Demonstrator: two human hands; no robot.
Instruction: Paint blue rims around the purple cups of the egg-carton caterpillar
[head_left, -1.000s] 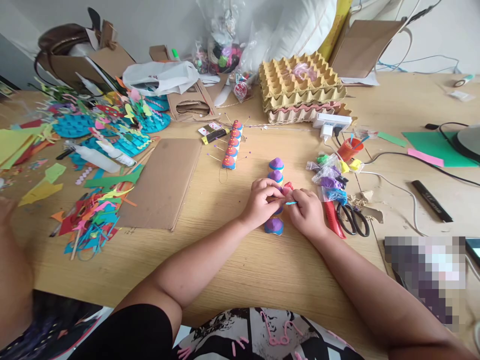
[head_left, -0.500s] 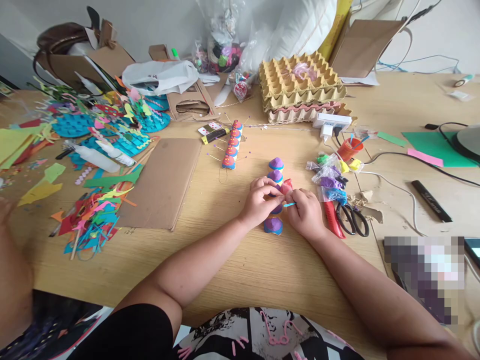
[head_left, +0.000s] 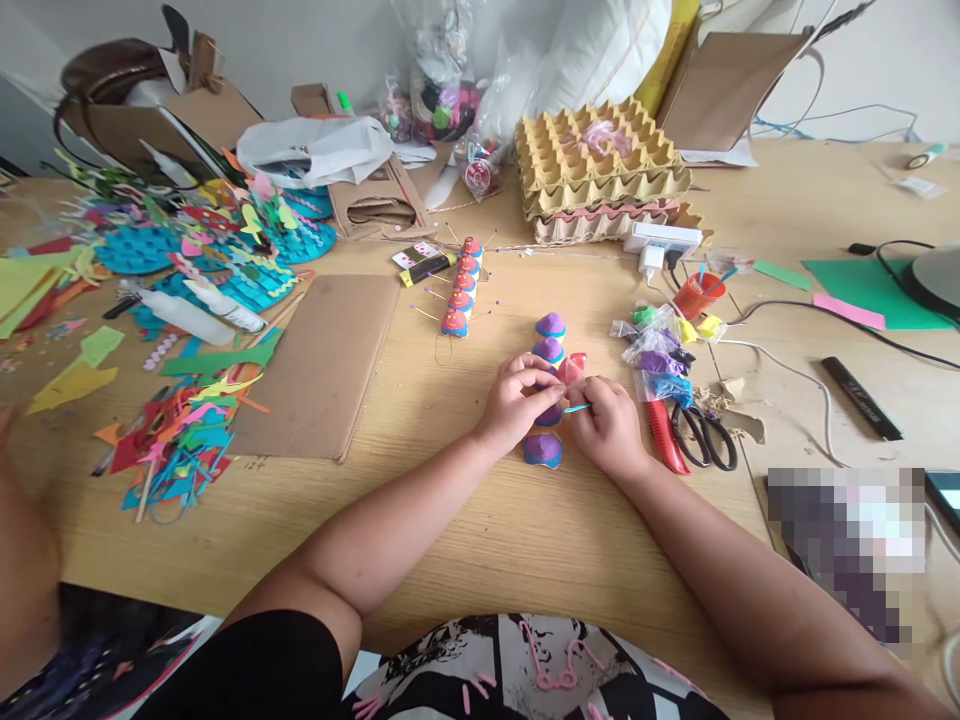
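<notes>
A strip of purple-topped, blue-edged cups [head_left: 543,449] lies on the table in front of me. My left hand [head_left: 519,400] is over the strip's middle, its thumb and fingertips pinched together; what is between them is too small to make out. Close to its right, my right hand [head_left: 611,420] is closed on a thin blue stick [head_left: 577,408], whose tip points left. A red piece in clear wrap [head_left: 573,368] lies just above the fingers. Farther back stands a finished-looking strip of red and blue cups [head_left: 460,290] with pins at its sides.
Cardboard [head_left: 315,365], paper scraps [head_left: 187,430] and glue bottles [head_left: 187,318] are on the left. Egg trays [head_left: 600,175] stand behind. Bagged clay [head_left: 660,360], scissors [head_left: 705,438], a red cup [head_left: 697,297] and a black marker [head_left: 862,400] are on the right. Another person's arm [head_left: 26,540] shows at left.
The view has shifted slightly. Both hands stay near the strip with small finger movements, and more of the red wrapped piece shows above them.
</notes>
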